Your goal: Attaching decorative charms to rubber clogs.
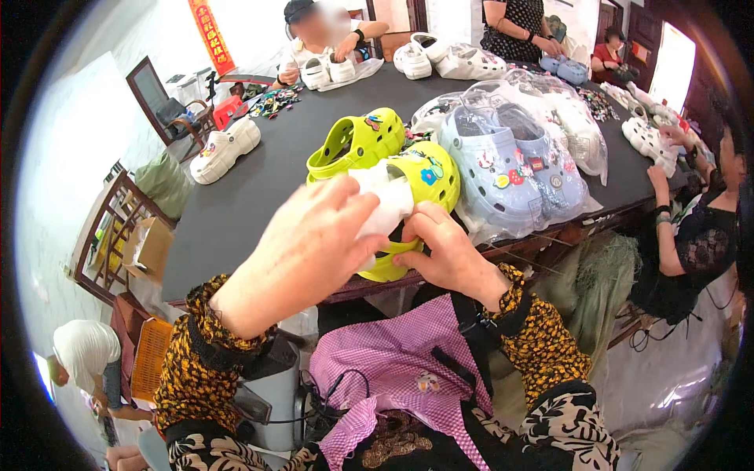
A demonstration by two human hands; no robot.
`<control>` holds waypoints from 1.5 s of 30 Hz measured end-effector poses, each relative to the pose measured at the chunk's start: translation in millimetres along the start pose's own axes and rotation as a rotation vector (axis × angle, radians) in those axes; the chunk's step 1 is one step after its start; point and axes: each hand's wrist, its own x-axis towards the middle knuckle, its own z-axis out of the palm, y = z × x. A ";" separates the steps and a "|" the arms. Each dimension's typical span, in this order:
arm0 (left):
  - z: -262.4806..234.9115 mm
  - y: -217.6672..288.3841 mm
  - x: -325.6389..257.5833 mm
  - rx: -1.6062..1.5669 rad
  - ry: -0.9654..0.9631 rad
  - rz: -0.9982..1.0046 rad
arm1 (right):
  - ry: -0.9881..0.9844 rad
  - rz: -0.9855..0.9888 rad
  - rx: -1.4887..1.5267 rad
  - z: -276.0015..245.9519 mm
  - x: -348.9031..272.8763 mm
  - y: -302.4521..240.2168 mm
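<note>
Left hand: my left hand (302, 251) sits just below picture centre, fingers long and only loosely curled, spread over a wad of white paper (385, 206) — the fingertips rest on it and press it at the clog's opening.

Right hand: my right hand (448, 255) lies at about 3 o'clock from the left one, fingers bent and drawn together, gripping the near rim of the lime-green clog (428, 177); the thumb side meets the white paper.

Clog in hand: lime-green, coloured charms on its top, at the near edge of the black table (236, 204), its lower part hanging past the edge toward my lap.

Second clog: a matching green clog (357, 141) at 11 o'clock from the held one, flat on the table, just beside it.

Blue pair: pale blue clogs (510, 169) in clear plastic bags at 3 o'clock from the green pair, nearly touching.

White clog: one white clog (224, 149) well apart, at 9 o'clock near the table's left edge.

Far side: more white clogs (412, 59) at 12 o'clock — other people sit there and along the right edge.
</note>
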 end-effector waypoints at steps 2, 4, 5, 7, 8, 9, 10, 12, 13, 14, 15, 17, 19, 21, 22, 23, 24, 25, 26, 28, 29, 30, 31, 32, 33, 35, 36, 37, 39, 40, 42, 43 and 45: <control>8.1 -1.9 0.2 -0.110 -0.186 -0.052 | 0.010 -0.028 -0.025 -1.1 -2.8 1.3; 29.7 -15.9 -0.3 -0.062 -0.292 0.048 | 0.027 -0.044 -0.016 0.2 -3.3 -0.3; 37.6 -21.9 3.2 -0.074 -0.243 0.146 | 0.040 -0.055 -0.012 0.3 -4.2 0.9; 35.7 -26.1 12.2 -0.052 -0.335 0.169 | 0.036 -0.068 0.001 2.5 -3.6 2.8; 35.0 -28.6 17.6 -0.032 -0.424 0.194 | 0.031 -0.081 0.011 2.9 -3.3 3.2; 45.8 -37.6 20.8 -0.061 -0.431 0.207 | 0.022 -0.081 0.015 3.5 -3.7 2.6; 50.0 -40.8 27.9 -0.066 -0.426 0.204 | 0.020 -0.049 0.017 1.0 -4.0 0.9; 57.4 -43.1 42.5 0.033 -0.636 0.286 | 0.005 -0.026 0.030 -1.1 -4.7 0.9; 66.9 -48.8 46.3 0.035 -0.635 0.262 | 0.010 -0.018 0.020 0.6 -3.9 1.1; 81.4 -55.5 50.5 0.092 -0.640 0.367 | 0.014 -0.011 0.010 1.8 -3.2 1.6; 94.4 -59.2 55.3 0.147 -0.644 0.473 | -0.017 0.000 -0.028 0.2 -3.6 1.1; 90.0 -46.1 62.7 -0.009 -0.656 0.054 | -0.027 0.021 -0.013 2.7 -2.0 0.8; 92.7 -41.6 69.9 -0.029 -0.635 0.048 | -0.031 0.020 -0.059 0.0 -1.7 -0.3; 97.5 -38.4 72.6 -0.046 -0.557 0.069 | -0.015 0.041 -0.058 -1.1 -2.8 -0.1; 101.5 -39.1 70.2 -0.044 -0.495 0.063 | -0.007 0.057 -0.039 0.9 -3.1 0.0; 109.4 -41.7 69.1 -0.092 -0.457 0.050 | -0.033 0.038 -0.026 3.0 -3.3 -0.3; 111.4 -42.9 63.2 -0.110 -0.359 0.074 | -0.010 0.047 -0.031 4.4 -3.9 -0.3; 108.6 -39.2 59.4 -0.067 -0.322 0.027 | 0.013 0.053 -0.037 6.0 -3.9 0.7; 106.5 -34.7 55.5 -0.024 -0.286 -0.020 | -0.010 0.035 -0.027 7.4 -5.9 0.9; 124.4 -40.5 40.5 -0.060 -0.021 0.063 | 0.009 0.051 -0.066 6.9 -8.3 -4.7; 127.5 -40.2 35.5 -0.098 0.090 0.138 | 0.004 0.011 -0.088 6.8 -9.0 -4.7; 121.7 -37.5 28.9 -0.133 0.196 0.211 | -0.015 -0.004 -0.079 7.6 -10.4 -3.9; 115.4 -37.4 22.6 -0.124 0.251 0.279 | -0.004 -0.011 -0.106 8.4 -11.7 -2.7; 108.5 -39.3 21.1 -0.118 0.256 0.260 | 0.009 -0.016 -0.132 9.2 -12.2 -0.2; 99.6 -40.4 21.1 -0.092 0.385 0.285 | 0.035 0.022 -0.121 10.0 -14.6 2.5; 84.7 -52.5 23.8 -0.063 0.551 0.254 | 0.028 0.021 -0.118 5.5 -8.4 -0.2; 82.4 -63.7 22.8 -0.068 0.648 0.167 | 0.022 0.021 -0.109 4.1 -5.5 -2.1; 78.0 -79.5 16.6 -0.021 0.619 0.070 | 0.019 0.012 -0.123 4.9 -2.5 -5.5; 85.0 -111.1 5.6 0.120 0.500 -0.188 | 0.030 -0.024 -0.133 7.4 4.3 -7.5; 90.5 -124.2 -0.8 0.141 0.329 -0.308 | 0.031 -0.065 -0.139 7.0 7.1 -6.7; 98.1 -139.8 -15.9 0.146 0.108 -0.421 | -0.006 -0.056 -0.088 6.7 14.0 -8.1; 105.1 -143.7 -19.4 0.114 0.084 -0.383 | -0.014 -0.057 -0.080 3.9 16.9 -8.3; 110.5 -149.1 -28.2 -0.128 0.096 -0.452 | 0.000 -0.055 -0.069 8.0 25.9 -8.5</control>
